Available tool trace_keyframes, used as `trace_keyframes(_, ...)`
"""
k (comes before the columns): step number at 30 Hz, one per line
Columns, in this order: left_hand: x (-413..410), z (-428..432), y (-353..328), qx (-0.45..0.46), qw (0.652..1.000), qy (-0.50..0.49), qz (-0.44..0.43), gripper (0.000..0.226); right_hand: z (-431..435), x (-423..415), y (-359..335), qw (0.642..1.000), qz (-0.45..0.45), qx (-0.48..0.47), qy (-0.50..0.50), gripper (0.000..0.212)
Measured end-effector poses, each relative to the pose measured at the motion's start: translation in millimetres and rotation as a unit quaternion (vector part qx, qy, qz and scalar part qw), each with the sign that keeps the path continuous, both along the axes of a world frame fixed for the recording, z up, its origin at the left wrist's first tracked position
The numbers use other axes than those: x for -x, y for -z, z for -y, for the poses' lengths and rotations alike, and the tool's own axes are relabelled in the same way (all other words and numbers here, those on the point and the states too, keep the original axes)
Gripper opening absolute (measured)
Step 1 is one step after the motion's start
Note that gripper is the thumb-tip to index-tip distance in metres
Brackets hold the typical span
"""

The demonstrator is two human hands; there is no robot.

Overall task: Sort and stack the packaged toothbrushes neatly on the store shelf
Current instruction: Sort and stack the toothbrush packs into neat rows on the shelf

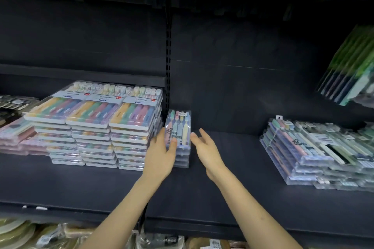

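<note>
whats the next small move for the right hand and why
Probably press the right hand flat against the right side of the small clear stack to square it: the left hand rests on its left side, thumb on top, while the right hovers open beside it.

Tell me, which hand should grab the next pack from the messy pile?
Probably the right hand: it is open, empty and nearer the messy pile. The left hand rests on the small stack.

Head view, close, down onto shelf (222,188).
</note>
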State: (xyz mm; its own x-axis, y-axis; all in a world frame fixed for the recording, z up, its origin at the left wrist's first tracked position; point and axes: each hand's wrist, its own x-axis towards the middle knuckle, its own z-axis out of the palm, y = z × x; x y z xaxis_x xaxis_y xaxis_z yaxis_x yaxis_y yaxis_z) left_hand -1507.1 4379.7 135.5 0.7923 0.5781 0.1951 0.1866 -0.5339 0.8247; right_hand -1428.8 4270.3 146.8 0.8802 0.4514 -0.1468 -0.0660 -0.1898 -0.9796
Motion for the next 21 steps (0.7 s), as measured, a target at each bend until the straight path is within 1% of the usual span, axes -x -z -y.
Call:
trace_keyframes(2,6,12,-8,-0.101,0.994,-0.018,-0.048,0.055,26,3,-6,0.998,0.057,0.021,0.034,0.054)
trace_keyframes(4,9,26,-15,-0.167,0.985,-0.009,-0.045,0.054,57,4,-11,0.986,0.135,0.058,0.082,0.045)
trace_keyframes(5,6,38,-18,-0.176,0.984,0.005,-0.031,0.052,79,2,-15,0.974,0.177,0.085,0.116,0.041)
trace_keyframes(7,-1,58,-26,-0.158,0.987,0.034,-0.001,0.049,117,-2,-20,0.940,0.250,0.138,0.188,0.039)
trace_keyframes(9,-16,84,-28,-0.130,0.988,0.078,0.023,0.047,161,-11,-24,0.899,0.298,0.184,0.265,0.038)
trace_keyframes(11,-36,111,-25,-0.089,0.988,0.121,0.020,0.046,203,-20,-21,0.868,0.304,0.221,0.326,0.037)
trace_keyframes(12,-46,123,-22,-0.055,0.988,0.141,0.005,0.046,223,-24,-17,0.863,0.281,0.231,0.350,0.037)
trace_keyframes(15,-76,158,-12,0.085,0.978,0.184,-0.047,0.048,268,-31,8,0.881,0.189,0.227,0.371,0.043)
trace_keyframes(18,-98,184,-5,0.239,0.948,0.200,-0.068,0.052,284,-40,30,0.916,0.138,0.184,0.329,0.057)
trace_keyframes(19,-103,192,-4,0.274,0.937,0.204,-0.074,0.054,285,-45,33,0.927,0.125,0.162,0.314,0.060)
trace_keyframes(21,-115,208,-2,0.308,0.925,0.207,-0.078,0.056,285,-52,38,0.946,0.098,0.124,0.281,0.062)
